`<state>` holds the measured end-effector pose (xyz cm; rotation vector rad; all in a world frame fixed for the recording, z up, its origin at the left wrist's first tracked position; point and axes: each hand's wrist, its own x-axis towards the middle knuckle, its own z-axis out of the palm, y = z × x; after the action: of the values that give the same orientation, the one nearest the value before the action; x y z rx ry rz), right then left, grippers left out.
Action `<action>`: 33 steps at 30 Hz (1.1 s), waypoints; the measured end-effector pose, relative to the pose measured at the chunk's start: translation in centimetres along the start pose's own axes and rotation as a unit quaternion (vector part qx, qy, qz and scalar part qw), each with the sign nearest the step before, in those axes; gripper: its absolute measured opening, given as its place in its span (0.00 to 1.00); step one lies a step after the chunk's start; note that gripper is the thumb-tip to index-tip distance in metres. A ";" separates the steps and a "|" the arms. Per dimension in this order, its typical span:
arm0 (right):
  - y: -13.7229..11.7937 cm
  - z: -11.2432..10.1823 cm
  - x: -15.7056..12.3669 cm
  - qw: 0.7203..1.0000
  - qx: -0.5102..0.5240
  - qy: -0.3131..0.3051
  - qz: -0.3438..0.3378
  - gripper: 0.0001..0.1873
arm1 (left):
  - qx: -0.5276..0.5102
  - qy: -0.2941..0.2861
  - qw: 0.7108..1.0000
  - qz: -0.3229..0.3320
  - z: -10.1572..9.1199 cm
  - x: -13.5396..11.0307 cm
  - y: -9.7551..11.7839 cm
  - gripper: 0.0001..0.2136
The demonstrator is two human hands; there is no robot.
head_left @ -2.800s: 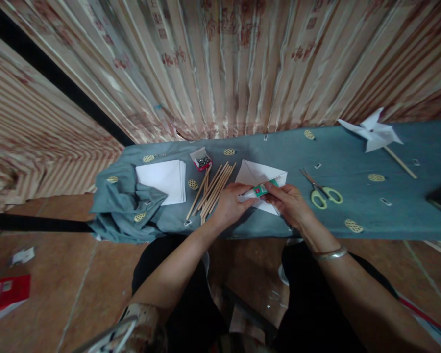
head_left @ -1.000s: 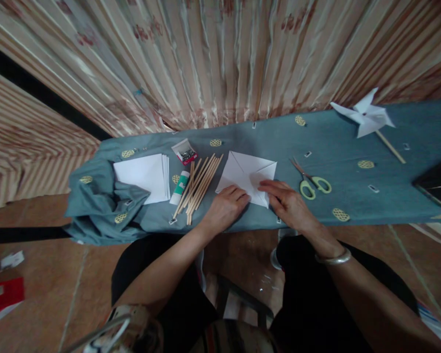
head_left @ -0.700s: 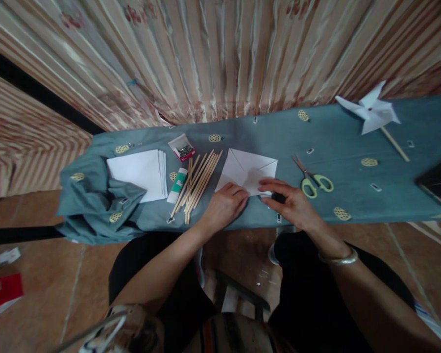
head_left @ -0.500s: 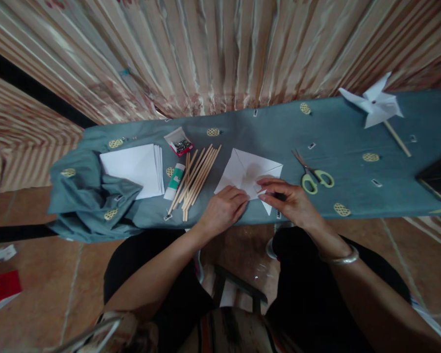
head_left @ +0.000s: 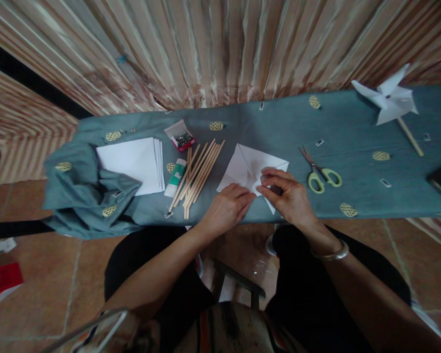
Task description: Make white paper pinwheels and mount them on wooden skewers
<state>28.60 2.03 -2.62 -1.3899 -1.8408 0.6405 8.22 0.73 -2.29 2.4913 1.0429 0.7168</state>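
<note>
A white square of cut paper (head_left: 247, 166) lies on the blue-grey cloth (head_left: 264, 132) near the front edge. My left hand (head_left: 228, 208) rests on its near left corner, fingers curled and pressing down. My right hand (head_left: 284, 193) pinches a flap of the paper near its middle and bends it inward. A glue stick (head_left: 176, 176) lies to the left beside a bundle of wooden sticks (head_left: 198, 174).
A stack of white paper sheets (head_left: 132, 164) lies at the left by bunched cloth. A small box of pins (head_left: 181, 137) sits behind the sticks. Green-handled scissors (head_left: 321, 172) lie to the right. A finished white pinwheel (head_left: 389, 98) lies at the far right.
The glue stick left my hands and now lies by the sticks. My right hand lifted a paper flap and is folding it toward the centre. My left hand stays on the paper.
</note>
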 end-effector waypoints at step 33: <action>-0.2 0.2 -0.1 0.999 -0.037 -0.001 -0.008 0.04 | -0.080 0.015 0.995 -0.052 0.3 -0.4 0.0 0.11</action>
<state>28.29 1.91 -2.60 -1.4211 -1.8921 0.5718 8.21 0.41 -2.66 2.2803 1.0725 0.7766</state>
